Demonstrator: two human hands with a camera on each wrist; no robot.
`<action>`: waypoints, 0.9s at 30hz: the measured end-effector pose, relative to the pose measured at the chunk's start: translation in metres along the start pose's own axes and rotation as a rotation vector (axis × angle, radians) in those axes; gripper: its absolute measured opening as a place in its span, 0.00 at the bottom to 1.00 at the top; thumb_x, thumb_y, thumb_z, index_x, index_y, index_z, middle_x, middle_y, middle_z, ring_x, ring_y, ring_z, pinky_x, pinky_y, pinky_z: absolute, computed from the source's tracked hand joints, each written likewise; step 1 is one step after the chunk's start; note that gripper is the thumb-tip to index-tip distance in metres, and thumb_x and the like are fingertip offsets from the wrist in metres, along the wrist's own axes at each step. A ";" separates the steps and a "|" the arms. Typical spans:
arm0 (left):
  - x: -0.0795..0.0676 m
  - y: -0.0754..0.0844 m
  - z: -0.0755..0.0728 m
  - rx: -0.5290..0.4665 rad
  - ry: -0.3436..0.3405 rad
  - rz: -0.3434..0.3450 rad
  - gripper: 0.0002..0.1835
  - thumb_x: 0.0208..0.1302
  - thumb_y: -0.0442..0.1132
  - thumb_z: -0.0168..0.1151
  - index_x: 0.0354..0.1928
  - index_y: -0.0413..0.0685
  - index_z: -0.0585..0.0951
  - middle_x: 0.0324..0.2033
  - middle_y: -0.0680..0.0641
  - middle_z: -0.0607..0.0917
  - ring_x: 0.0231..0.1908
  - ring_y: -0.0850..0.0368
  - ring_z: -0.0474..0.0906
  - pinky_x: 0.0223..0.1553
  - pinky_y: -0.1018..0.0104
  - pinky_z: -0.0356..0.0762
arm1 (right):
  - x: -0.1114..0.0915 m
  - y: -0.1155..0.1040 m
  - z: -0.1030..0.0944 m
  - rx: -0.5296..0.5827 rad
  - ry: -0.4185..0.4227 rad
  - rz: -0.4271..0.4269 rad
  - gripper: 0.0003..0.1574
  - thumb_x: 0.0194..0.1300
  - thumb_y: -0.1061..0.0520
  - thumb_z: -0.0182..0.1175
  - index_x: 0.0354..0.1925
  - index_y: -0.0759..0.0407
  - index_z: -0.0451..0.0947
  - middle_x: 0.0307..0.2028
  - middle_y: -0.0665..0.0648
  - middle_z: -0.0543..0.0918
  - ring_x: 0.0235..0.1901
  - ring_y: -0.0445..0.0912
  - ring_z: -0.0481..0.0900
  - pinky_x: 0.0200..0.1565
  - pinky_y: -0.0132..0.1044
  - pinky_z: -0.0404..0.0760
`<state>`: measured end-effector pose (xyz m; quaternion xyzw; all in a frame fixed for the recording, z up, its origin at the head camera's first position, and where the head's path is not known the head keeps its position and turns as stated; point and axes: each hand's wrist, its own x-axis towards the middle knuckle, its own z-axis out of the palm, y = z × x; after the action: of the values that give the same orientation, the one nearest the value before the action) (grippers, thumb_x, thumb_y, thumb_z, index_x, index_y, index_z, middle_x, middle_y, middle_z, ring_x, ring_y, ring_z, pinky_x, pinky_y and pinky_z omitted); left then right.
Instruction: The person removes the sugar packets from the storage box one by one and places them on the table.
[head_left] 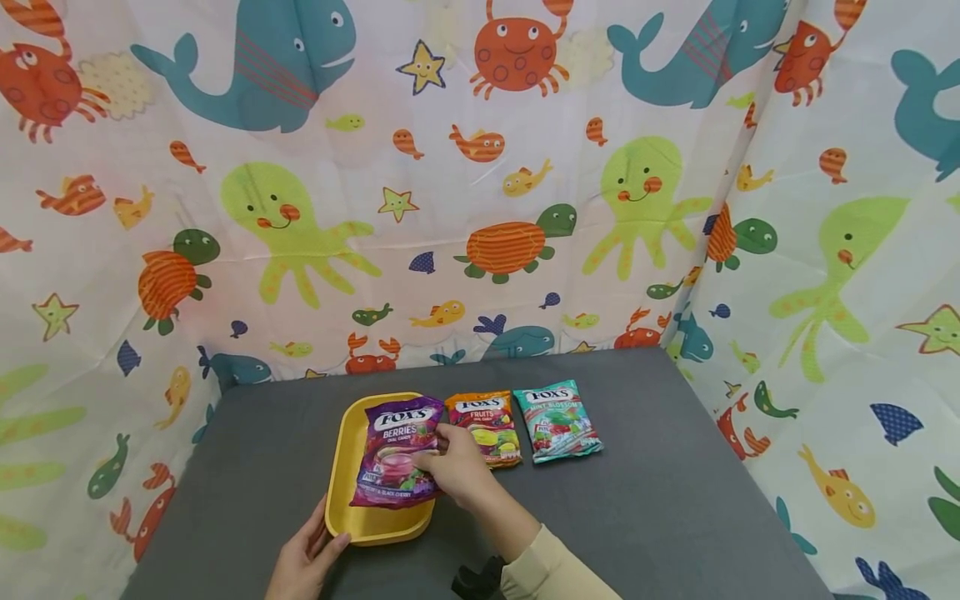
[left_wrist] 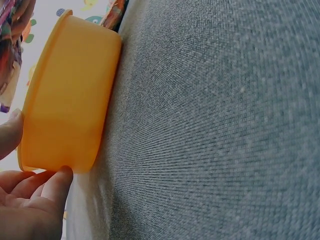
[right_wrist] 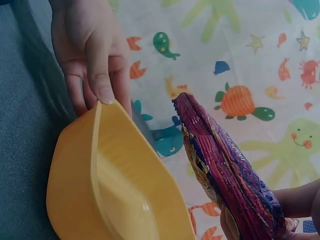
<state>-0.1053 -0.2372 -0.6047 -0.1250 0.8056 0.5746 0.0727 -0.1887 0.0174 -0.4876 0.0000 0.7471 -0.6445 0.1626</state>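
In the head view a purple candy bag marked Berries hangs over the yellow tray. My right hand grips its right edge, thumb in front. The right wrist view shows the bag edge-on above the tray's open top. My left hand holds the tray's near left corner, with the thumb on the rim and the fingers against the outer wall, as the left wrist view shows on the tray's side. Inside, the visible part of the tray is bare yellow.
Right of the tray lie an orange and red Fruits candy bag and a teal Mint Blossom candy bag. The grey tabletop meets a sea-animal curtain at the back and sides. Something black shows by the right sleeve.
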 end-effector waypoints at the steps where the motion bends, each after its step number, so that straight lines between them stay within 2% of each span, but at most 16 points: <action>1: 0.000 0.000 0.000 -0.003 -0.001 0.004 0.49 0.70 0.54 0.64 0.80 0.41 0.49 0.78 0.36 0.54 0.74 0.43 0.56 0.64 0.59 0.75 | -0.001 0.001 -0.002 0.008 -0.003 0.000 0.45 0.65 0.58 0.70 0.73 0.69 0.62 0.59 0.65 0.79 0.51 0.50 0.84 0.50 0.49 0.89; 9: -0.002 0.001 0.001 -0.005 0.003 0.019 0.48 0.70 0.51 0.65 0.80 0.41 0.50 0.78 0.36 0.54 0.74 0.44 0.56 0.65 0.58 0.74 | -0.007 0.012 -0.026 0.071 -0.037 -0.037 0.46 0.66 0.62 0.68 0.74 0.73 0.58 0.57 0.66 0.80 0.50 0.51 0.84 0.52 0.49 0.88; 17: -0.002 0.002 -0.001 -0.026 -0.004 0.018 0.49 0.69 0.50 0.66 0.81 0.43 0.48 0.78 0.37 0.53 0.74 0.46 0.55 0.65 0.59 0.74 | -0.017 0.022 -0.052 0.099 -0.043 -0.055 0.44 0.67 0.60 0.68 0.73 0.72 0.61 0.55 0.66 0.83 0.45 0.49 0.86 0.49 0.46 0.90; 27: -0.002 0.001 -0.002 -0.057 -0.025 0.047 0.49 0.69 0.47 0.66 0.81 0.43 0.48 0.78 0.37 0.52 0.74 0.46 0.55 0.63 0.62 0.77 | -0.024 0.030 -0.080 0.134 -0.033 -0.080 0.37 0.69 0.60 0.65 0.70 0.73 0.65 0.50 0.65 0.86 0.42 0.49 0.88 0.46 0.45 0.91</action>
<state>-0.1034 -0.2386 -0.6022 -0.1008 0.7907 0.6003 0.0654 -0.1788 0.1043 -0.5011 -0.0294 0.6990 -0.6989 0.1487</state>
